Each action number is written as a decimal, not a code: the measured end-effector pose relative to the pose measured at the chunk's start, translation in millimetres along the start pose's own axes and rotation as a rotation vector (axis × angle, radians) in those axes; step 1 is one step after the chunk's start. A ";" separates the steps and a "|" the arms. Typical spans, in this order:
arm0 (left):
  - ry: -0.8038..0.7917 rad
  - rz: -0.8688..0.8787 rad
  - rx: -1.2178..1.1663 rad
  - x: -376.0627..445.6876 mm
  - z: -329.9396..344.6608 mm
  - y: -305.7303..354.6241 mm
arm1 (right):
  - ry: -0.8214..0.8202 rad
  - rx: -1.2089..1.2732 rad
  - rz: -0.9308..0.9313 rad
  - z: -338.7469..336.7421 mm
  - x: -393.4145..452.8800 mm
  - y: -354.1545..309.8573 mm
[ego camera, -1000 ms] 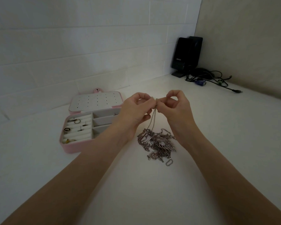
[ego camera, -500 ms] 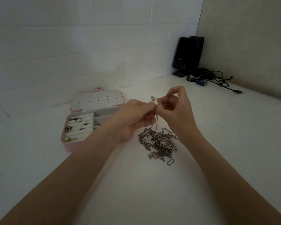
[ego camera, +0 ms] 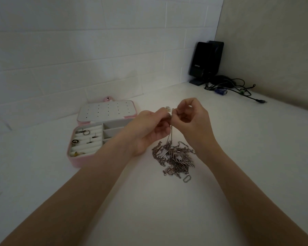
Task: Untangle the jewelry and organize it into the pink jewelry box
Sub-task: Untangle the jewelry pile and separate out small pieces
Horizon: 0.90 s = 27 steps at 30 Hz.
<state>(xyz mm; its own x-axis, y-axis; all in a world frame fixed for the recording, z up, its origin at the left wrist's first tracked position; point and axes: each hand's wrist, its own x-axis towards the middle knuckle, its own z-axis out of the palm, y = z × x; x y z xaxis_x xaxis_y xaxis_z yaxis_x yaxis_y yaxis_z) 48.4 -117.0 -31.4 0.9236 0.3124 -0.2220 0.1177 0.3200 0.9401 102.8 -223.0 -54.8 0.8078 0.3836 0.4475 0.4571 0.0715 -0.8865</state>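
A tangled heap of silver chains and pendants [ego camera: 174, 159] lies on the white table. From it a thin chain [ego camera: 169, 135] rises to my two hands, held together above the heap. My left hand [ego camera: 149, 129] and my right hand [ego camera: 192, 119] both pinch the chain's top end, where a small pale charm [ego camera: 168, 108] sticks up between the fingertips. The pink jewelry box [ego camera: 76, 161] lies open at the left, its white lid [ego camera: 107, 110] laid back. Rings and studs sit in its roll slots; my left wrist hides part of its right compartments.
Black speakers [ego camera: 205, 59] stand in the far right corner, with a bundle of dark cables [ego camera: 238, 87] trailing onto the table. White tiled wall runs behind the box; a beige wall closes the right side.
The hands stay joined on the chain's end. The charm now shows above the fingertips, and my left hand has turned lower with its fingers pointing right.
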 end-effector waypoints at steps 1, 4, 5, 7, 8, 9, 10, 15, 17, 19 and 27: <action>-0.010 -0.020 -0.054 -0.2 -0.3 1.7 | -0.011 0.029 0.006 -1.3 0.4 -0.5; -0.012 -0.032 -0.145 0.3 -1.5 4.6 | -0.027 0.105 0.029 -4.6 0.7 -3.2; -0.010 -0.030 -0.155 0.3 -1.7 4.6 | -0.026 0.113 0.033 -4.8 0.6 -3.6; 0.002 -0.017 -0.140 0.2 -1.0 3.5 | -0.021 0.121 0.044 -4.3 0.3 -4.3; 0.018 0.000 -0.113 0.7 -0.5 2.6 | -0.019 0.128 0.053 -3.9 0.1 -4.5; 0.042 0.026 -0.080 1.5 0.0 1.4 | -0.016 0.135 0.063 -3.8 0.0 -4.7; 0.068 0.061 -0.055 2.4 0.6 0.4 | -0.013 0.140 0.074 -4.1 0.0 -4.9; 0.164 0.159 -0.066 6.1 -2.6 0.2 | -0.016 0.180 0.149 -6.1 0.2 -4.0; 0.175 0.166 -0.005 6.9 -4.9 -0.3 | -0.013 0.268 0.215 -7.3 1.3 -3.2; 0.178 0.170 0.023 7.0 -6.0 0.6 | 0.001 0.428 0.293 -9.5 3.6 -3.2; -0.019 0.033 -0.419 4.9 -13.7 12.6 | 0.097 0.766 0.443 -15.0 7.6 -0.6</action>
<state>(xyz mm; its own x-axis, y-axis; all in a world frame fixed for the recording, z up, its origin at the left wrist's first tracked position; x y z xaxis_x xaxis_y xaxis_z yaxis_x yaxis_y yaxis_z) 49.5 -99.2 -24.2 0.9313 0.3136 -0.1850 -0.0670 0.6470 0.7595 114.3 -233.9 -49.1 0.8951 0.4453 0.0224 -0.2510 0.5447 -0.8002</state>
